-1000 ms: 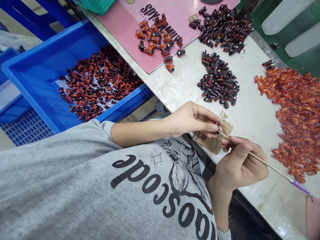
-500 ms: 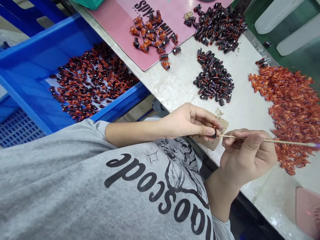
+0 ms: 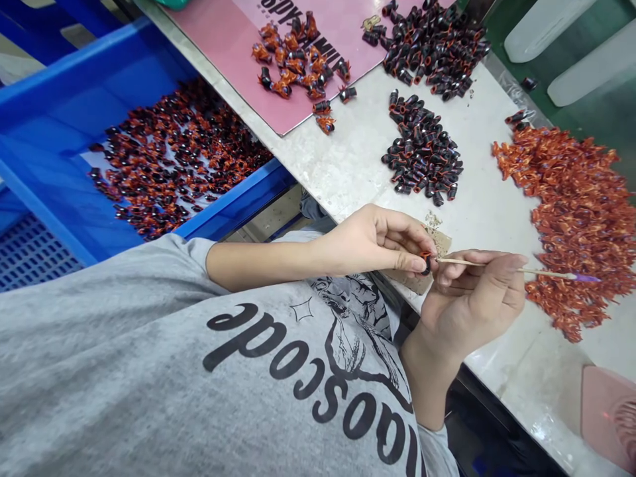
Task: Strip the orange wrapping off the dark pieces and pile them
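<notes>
My left hand (image 3: 377, 242) pinches a small black-and-orange piece (image 3: 426, 264) between thumb and fingertips. My right hand (image 3: 472, 301) is shut on a thin wooden stick (image 3: 497, 265) with a purple end, and the stick's tip touches that piece. Under both hands lies a scrap of brown cardboard (image 3: 415, 281) on the white work bench (image 3: 348, 165). Beyond them sit a heap of black tubular pieces (image 3: 422, 149) and, to the right, a large pile of orange frilly pieces (image 3: 581, 225). The held piece is mostly hidden by my fingers.
A blue plastic crate (image 3: 99, 66) holds many black-and-orange pieces at left. A pink printed mat (image 3: 358, 33) carries more pieces and a black heap (image 3: 432, 50). My grey printed T-shirt (image 3: 149, 371) fills the lower left. White containers (image 3: 546, 26) stand beyond the bench.
The stick has swung from sloping down-right to nearly level, its tip still at the piece. My right hand has turned with it. The whole view has drifted slightly.
</notes>
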A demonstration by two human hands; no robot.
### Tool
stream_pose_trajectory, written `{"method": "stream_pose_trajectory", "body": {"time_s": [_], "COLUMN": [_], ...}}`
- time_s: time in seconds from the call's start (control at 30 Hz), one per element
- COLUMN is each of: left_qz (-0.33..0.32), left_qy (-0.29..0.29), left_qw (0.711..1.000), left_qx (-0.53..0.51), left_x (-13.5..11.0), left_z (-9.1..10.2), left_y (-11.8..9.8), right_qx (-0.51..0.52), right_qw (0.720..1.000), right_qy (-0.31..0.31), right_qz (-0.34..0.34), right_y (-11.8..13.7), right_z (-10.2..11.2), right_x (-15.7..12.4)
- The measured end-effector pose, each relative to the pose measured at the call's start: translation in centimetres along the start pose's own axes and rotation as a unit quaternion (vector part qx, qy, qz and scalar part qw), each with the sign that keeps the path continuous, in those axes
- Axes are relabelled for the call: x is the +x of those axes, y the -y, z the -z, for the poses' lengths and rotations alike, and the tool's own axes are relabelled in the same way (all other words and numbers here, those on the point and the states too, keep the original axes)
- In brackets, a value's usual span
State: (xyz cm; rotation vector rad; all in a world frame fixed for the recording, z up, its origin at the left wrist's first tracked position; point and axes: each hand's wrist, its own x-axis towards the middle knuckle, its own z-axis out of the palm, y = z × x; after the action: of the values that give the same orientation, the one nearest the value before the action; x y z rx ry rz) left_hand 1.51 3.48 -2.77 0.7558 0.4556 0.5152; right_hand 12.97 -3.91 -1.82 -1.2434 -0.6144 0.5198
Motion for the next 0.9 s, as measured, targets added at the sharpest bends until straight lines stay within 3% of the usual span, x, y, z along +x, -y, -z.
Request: {"method": "stream_pose_trajectory", "body": {"time_s": [0.27, 0.6, 0.67, 0.77, 0.9], "left_qz": [-0.023, -0.036, -0.033, -0.026, -0.026], "left_qy": [-0.005, 0.003, -0.004, -0.030, -0.068], "left_qw": [0.997, 0.998, 0.998, 0.996, 0.992], "left_qx": [0.068, 0.057, 0.060, 0.083, 0.106], "left_x": [-0.5, -0.5, -0.7, -1.1, -1.4], "left_z": [0.3, 0.0, 0.0, 0.3, 0.8], "left_y": [-0.1, -0.3, -0.4, -0.7, -0.9], "right_qx": [-0.079, -0.034, -0.031, -0.065, -0.263], "right_qw": [0.996, 0.998, 0.998, 0.987, 0.927], "right_qy": [0.017, 0.011, -0.002, -0.063, -0.133], "right_qz": [0.049, 0.045, 0.063, 0.136, 0.234], "right_y": [-0.4, -0.2, 0.0, 0.3, 1.0], "right_z": [0.1, 0.4, 1.7, 5.7, 12.2], "right_x": [-0.1, -0.2, 0.5, 2.6, 6.6]}}
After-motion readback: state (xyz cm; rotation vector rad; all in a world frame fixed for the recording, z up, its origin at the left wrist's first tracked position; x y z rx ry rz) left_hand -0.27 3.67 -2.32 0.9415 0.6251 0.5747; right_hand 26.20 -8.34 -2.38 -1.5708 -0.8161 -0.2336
